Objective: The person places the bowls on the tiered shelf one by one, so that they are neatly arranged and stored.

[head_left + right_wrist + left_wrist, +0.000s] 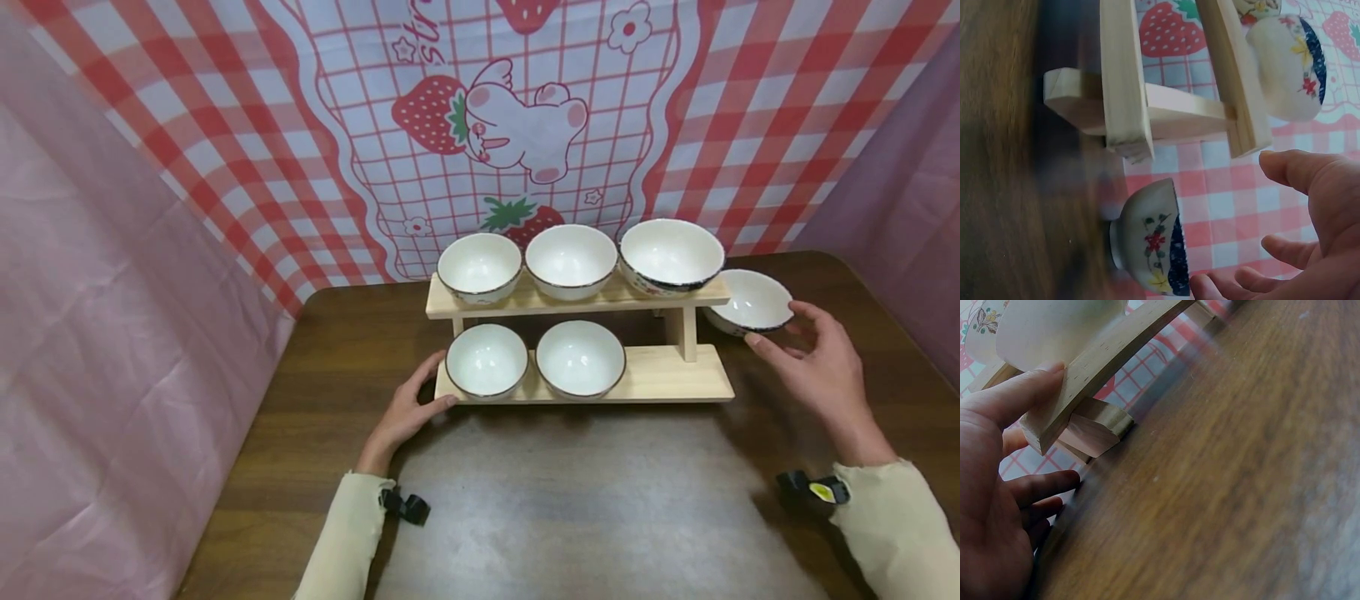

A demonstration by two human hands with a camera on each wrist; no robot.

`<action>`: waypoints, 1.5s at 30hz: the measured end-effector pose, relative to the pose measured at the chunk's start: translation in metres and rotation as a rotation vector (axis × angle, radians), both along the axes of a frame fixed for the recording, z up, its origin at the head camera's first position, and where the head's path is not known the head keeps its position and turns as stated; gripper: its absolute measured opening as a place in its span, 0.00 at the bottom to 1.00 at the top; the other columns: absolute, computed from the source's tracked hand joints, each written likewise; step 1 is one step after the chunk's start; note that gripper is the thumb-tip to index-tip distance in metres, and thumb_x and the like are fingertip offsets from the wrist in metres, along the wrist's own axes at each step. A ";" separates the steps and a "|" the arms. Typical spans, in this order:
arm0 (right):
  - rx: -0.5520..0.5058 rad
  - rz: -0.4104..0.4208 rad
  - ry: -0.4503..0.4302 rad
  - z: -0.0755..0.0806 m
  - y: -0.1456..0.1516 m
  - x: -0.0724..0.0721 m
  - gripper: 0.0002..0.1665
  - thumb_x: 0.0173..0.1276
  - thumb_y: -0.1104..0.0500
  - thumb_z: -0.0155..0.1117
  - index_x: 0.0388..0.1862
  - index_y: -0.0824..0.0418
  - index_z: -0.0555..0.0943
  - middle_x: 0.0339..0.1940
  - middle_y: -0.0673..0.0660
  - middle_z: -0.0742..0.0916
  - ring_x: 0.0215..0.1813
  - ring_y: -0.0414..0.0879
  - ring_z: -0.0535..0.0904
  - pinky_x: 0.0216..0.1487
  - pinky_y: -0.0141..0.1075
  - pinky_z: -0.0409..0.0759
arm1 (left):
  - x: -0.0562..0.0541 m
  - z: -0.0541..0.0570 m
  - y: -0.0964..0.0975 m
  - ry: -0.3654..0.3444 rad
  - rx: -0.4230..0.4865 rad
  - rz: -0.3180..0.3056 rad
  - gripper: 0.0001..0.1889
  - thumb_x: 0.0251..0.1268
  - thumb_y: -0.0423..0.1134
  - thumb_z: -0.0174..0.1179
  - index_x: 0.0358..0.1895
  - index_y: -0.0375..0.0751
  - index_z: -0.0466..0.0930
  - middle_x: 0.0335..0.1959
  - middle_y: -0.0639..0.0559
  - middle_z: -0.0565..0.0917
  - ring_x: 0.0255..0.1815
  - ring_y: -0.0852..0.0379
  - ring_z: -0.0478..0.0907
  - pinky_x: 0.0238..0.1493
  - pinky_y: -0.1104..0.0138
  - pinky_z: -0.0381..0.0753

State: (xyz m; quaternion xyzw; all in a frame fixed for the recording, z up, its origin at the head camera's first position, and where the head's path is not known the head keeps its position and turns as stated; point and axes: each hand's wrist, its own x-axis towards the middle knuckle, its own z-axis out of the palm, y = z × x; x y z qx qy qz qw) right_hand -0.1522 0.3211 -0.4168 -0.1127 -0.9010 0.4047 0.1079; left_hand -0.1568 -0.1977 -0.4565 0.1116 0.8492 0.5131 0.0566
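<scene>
A two-tier wooden display stand (660,375) stands on the table. At its left end, my left hand (403,414) holds the lower board, thumb on top and forefinger around the end; the other fingers extend below it. A white bowl (753,300) with a dark rim and painted flowers sits upright on the table, right of the stand. Beside that bowl is my right hand (825,371), fingers spread and near the rim; the right wrist view shows its thumb (1288,167) apart from the bowl. Whether a fingertip touches the rim is unclear.
Three bowls line the upper tier: left (480,265), middle (572,258) and a larger right one (671,252). Two more, one left (487,362) and one right (581,360), occupy the lower tier. Behind hangs a red-checked cloth (360,167); pink curtains (112,292) flank the table.
</scene>
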 end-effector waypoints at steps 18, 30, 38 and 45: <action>0.091 0.021 0.012 -0.017 0.010 -0.023 0.47 0.67 0.48 0.66 0.74 0.74 0.61 0.61 0.77 0.73 0.52 0.62 0.68 0.44 0.36 0.65 | 0.001 0.000 -0.001 0.024 0.013 -0.001 0.39 0.62 0.33 0.68 0.76 0.38 0.61 0.69 0.34 0.75 0.74 0.41 0.67 0.75 0.45 0.57; 0.079 0.025 0.002 -0.028 0.016 -0.037 0.46 0.67 0.50 0.65 0.72 0.79 0.61 0.68 0.84 0.67 0.70 0.76 0.57 0.69 0.68 0.56 | 0.001 0.001 0.000 0.013 0.011 -0.003 0.40 0.62 0.33 0.68 0.77 0.38 0.61 0.70 0.34 0.74 0.74 0.41 0.67 0.75 0.45 0.57; 0.086 0.034 -0.026 -0.035 0.018 -0.045 0.46 0.68 0.48 0.64 0.71 0.79 0.61 0.68 0.85 0.66 0.72 0.78 0.56 0.72 0.68 0.54 | 0.002 0.002 0.000 0.012 0.005 -0.001 0.40 0.62 0.34 0.68 0.77 0.39 0.61 0.70 0.35 0.74 0.74 0.41 0.67 0.75 0.44 0.57; 0.070 0.039 -0.005 -0.043 0.018 -0.053 0.46 0.66 0.49 0.66 0.69 0.80 0.63 0.66 0.85 0.69 0.70 0.78 0.60 0.69 0.68 0.59 | 0.002 0.002 0.000 0.009 -0.002 -0.002 0.39 0.62 0.34 0.68 0.76 0.38 0.61 0.71 0.35 0.74 0.75 0.42 0.66 0.76 0.44 0.57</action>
